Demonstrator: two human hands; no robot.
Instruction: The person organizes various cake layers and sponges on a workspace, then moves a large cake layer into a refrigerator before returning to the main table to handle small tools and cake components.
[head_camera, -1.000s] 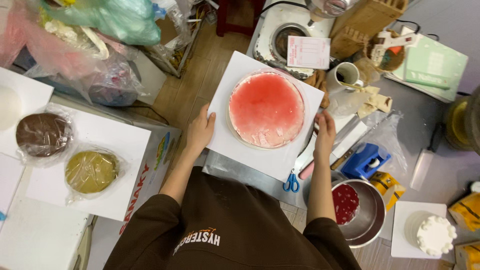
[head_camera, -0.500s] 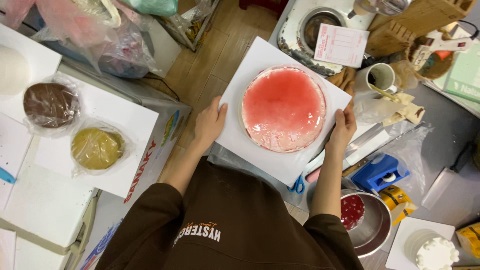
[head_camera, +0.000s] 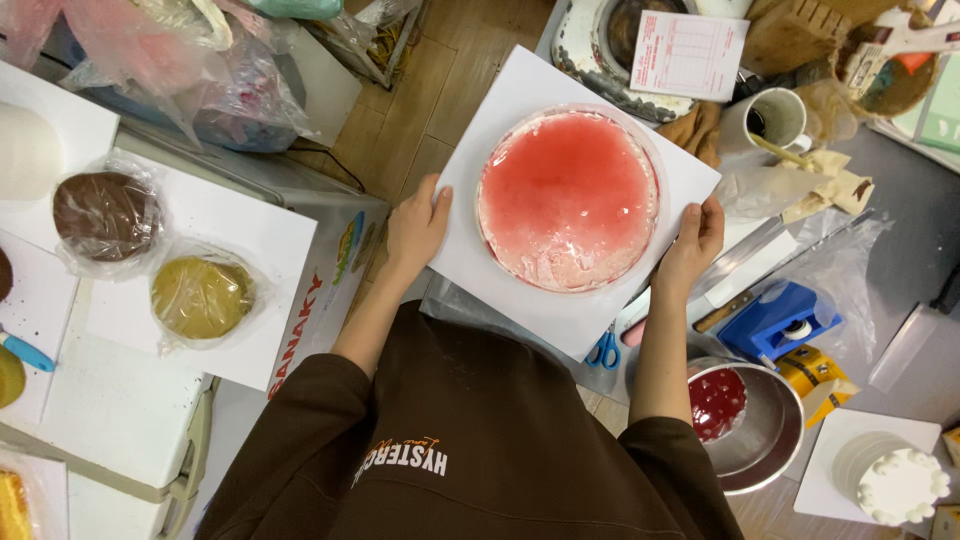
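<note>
**Two hands, one cake board**

One round cake (head_camera: 568, 198) with a glossy red top sits in the middle of a square white board (head_camera: 520, 300). The left hand (head_camera: 415, 228) grips the board's left edge, thumb on top; the right hand (head_camera: 692, 240) clasps its right edge the same way. The board is held between them, above floor and bench edge. Just below the right hand lie blue scissors (head_camera: 603, 351); further down, a steel bowl (head_camera: 760, 430) holding red sauce. Well left of the left hand, two wrapped sponges (head_camera: 200, 295), brown and yellow, rest on white card.
</note>
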